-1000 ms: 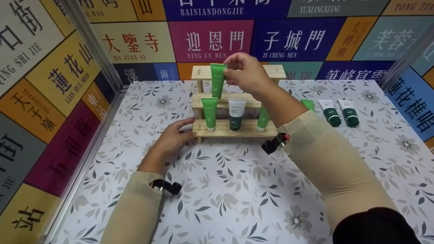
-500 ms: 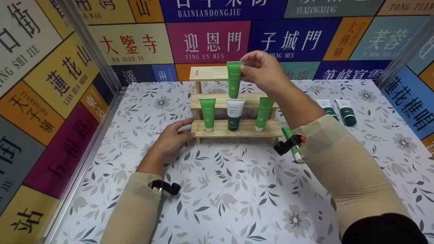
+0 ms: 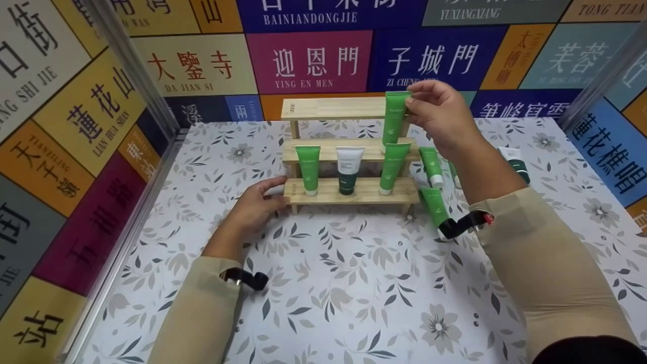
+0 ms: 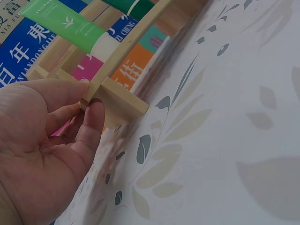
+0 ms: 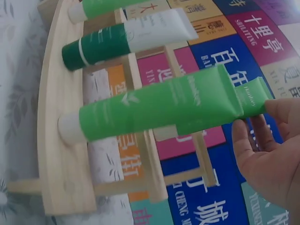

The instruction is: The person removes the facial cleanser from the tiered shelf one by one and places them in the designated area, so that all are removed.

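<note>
A three-step wooden display stand (image 3: 331, 108) is on the table. My left hand (image 3: 258, 205) pinches the left end of its lowest step between thumb and fingers, seen closely in the left wrist view. My right hand (image 3: 447, 119) pinches a green tube (image 3: 396, 119) by its flat top edge, upright over the right end of the middle step. Its base is partly hidden, so I cannot tell whether it touches the wood. Along the lowest step stand a green tube (image 3: 309, 167), a white and dark green tube (image 3: 349, 167) and another green tube (image 3: 393, 169).
Right of the stand, green tubes (image 3: 430, 164) lie on the flower-patterned tablecloth (image 3: 323, 303), one close to the stand's front corner. A white and dark green tube (image 3: 515, 162) lies farther right, partly behind my right forearm. Panels with characters (image 3: 308, 60) wall the back and sides.
My right hand has carried the green tube rightward, from the left part of the middle step to its right end. The left hand has stayed at the stand's left end.
</note>
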Available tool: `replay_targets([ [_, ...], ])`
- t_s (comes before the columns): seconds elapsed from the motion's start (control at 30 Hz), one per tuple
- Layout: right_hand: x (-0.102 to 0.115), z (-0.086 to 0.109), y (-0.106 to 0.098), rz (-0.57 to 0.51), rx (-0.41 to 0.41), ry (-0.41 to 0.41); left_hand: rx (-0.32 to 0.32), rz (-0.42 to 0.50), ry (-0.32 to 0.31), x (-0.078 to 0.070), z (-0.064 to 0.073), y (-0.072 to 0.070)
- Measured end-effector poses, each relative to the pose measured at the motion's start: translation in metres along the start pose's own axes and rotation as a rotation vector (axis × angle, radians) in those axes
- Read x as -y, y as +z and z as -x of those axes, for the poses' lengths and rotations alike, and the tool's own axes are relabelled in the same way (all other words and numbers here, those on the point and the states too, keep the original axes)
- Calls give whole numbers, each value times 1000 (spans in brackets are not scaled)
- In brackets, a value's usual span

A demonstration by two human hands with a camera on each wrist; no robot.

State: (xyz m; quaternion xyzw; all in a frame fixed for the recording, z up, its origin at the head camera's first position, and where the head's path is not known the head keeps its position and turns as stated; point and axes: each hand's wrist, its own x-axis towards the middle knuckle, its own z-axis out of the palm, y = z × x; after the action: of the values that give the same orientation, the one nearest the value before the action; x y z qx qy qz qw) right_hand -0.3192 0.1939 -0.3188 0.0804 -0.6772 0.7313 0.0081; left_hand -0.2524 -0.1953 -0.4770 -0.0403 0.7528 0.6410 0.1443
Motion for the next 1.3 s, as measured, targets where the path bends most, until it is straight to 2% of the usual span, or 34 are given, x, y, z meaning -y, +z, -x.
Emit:
replay_targets([
  [0.13, -6, 2, -14, -30, -39, -21, -7, -19, -1, 1, 0, -1],
  [0.23, -9, 3, -24, -39, -66, -34, -1, 11, 2, 1, -1, 1],
  [0.43, -14, 11, -51, -71, -93, -108, 16, 8, 24, 0, -3, 4],
  [0.6, -19, 20, -75, -192, -126, -131, 16, -12, 26, -1, -3, 5],
  [0.87, -29, 39, -111, -383, -160, -103, 28, 36, 26, -1, -3, 4],
  [1.0, -43, 52, -127, -460, -154, -106, 12, -25, 42, -2, -3, 1],
  [1.1, -53, 61, -137, -478, -160, -98, -5, -67, 47, -1, -3, 0],
  [1.3, -68, 72, -151, -445, -196, -89, 6, 6, 17, 3, -2, -1],
])
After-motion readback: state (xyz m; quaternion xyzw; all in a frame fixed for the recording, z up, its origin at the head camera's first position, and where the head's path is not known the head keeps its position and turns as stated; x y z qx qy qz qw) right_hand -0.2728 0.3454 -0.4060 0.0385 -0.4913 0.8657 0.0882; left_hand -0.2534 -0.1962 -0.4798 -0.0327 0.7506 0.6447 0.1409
